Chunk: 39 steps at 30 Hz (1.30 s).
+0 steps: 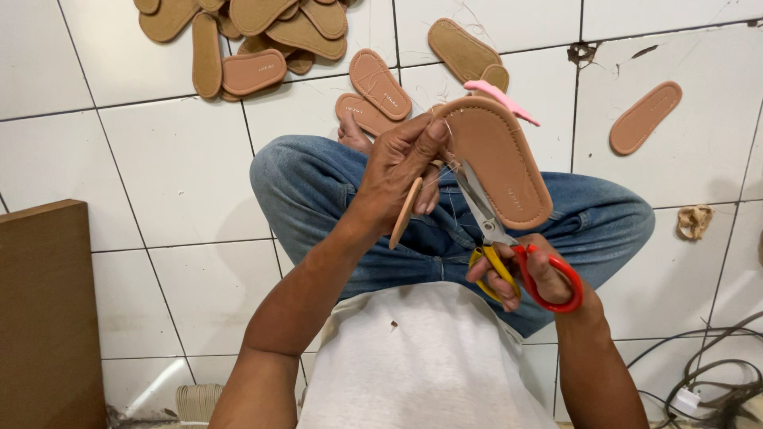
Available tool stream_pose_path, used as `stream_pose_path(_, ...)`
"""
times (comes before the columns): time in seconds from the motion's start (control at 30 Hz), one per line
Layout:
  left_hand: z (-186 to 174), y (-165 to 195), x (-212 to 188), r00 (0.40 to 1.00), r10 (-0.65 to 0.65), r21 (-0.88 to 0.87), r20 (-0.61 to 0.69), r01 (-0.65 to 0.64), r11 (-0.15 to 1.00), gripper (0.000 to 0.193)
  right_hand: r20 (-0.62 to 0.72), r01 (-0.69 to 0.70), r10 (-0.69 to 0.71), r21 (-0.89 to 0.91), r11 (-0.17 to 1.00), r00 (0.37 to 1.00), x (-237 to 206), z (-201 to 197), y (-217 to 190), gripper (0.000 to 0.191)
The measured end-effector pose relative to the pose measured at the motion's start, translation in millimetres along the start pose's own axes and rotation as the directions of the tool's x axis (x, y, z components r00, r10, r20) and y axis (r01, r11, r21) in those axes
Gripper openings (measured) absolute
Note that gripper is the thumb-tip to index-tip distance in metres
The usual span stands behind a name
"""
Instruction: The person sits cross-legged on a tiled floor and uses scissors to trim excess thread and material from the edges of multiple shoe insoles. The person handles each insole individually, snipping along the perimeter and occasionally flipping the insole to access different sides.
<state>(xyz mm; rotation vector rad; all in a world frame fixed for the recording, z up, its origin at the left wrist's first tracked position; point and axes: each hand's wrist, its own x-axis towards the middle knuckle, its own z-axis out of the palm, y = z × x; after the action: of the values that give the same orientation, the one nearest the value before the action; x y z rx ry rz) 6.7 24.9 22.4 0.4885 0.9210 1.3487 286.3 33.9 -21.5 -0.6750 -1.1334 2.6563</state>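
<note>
Left hand (401, 163): our fingers pinch the tan sandal sole (501, 159), raised above the lap.
Right hand (520, 274): fingers looped through the scissors (509, 246), blades slightly parted at loose threads.
Progress: we judge trimming mid-way; threads remain.
Floor (183, 167): heaped soles (254, 36); no containers visible.

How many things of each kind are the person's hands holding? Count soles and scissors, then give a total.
In the left hand, tan soles: 2 (the second is seen edge-on)
In the right hand, scissors: 1
Total: 3
</note>
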Motion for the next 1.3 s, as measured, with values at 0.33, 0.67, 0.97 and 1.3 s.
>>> stream_pose_path(0.33, -4, 1, 2, 0.999, 0.026, -0.006, -0.037, -0.026, 1.0, 0.048, -0.346, 0.153, -0.26, -0.307, 0.939, 0.901, -18, 9, -10, 0.082)
stream_pose_path(0.67, -28, -15, 15, 0.992, 0.109, 0.433, -0.065, -0.07, 0.899, 0.046, -0.619, 0.239, -0.566, -0.532, 0.812, 0.544, 15, 29, -50, 0.018)
stream_pose_path(0.97, -16, 4, 6, 0.969, 0.239, 0.56, 0.061, -0.232, 0.796, 0.047, -0.654, 0.3, -0.521, -0.428, 0.852, 0.548, 16, 36, -61, 0.012)
stream_pose_path(1.3, -21, 7, 18, 0.999, 0.031, 0.386, 0.039, -0.044, 0.921, 0.032, -0.534, 0.028, -0.677, -0.774, 0.632, 0.506, 3, 26, -69, 0.044)
